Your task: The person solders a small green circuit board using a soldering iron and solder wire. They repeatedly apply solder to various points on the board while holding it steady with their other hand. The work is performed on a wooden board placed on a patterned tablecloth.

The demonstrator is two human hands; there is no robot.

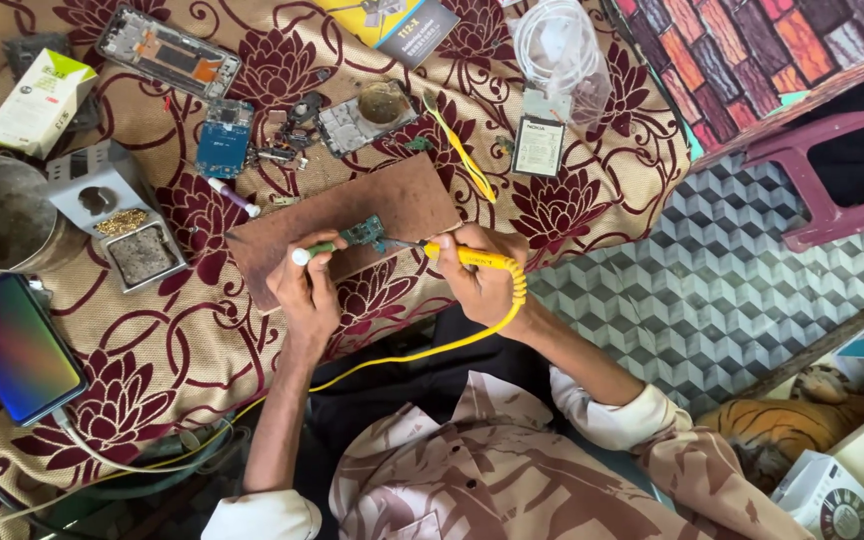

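Right now my right hand (pixel 482 285) is closed around the yellow iron (pixel 467 258). Its thin tip points left at the little green board (pixel 364 233). My left hand (pixel 304 292) is closed on a green-and-white stick (pixel 310 254), and that stick reaches the board from the other side. The board lies on a brown wood block (pixel 352 222), and the block sits on the worktop (pixel 182 340), which has a red flower cloth over it. The iron's yellow cord (pixel 422 350) runs back under my arms.

To do this well, I think I should keep both wrists low and steady, so the tip lands on just one tiny spot. I should hold the board still with the stick and not press hard. The tip is likely hot, so I should keep my fingers back from it. The cord should stay loose so it does not tug my hand.

Near the block I see a blue board (pixel 223 140), a phone frame (pixel 167 50), a grey phone part (pixel 364 115), yellow tweezers (pixel 462 155), a small battery (pixel 537 145) and a metal tray (pixel 142 255). A bright phone (pixel 14 345) lies far to my left.
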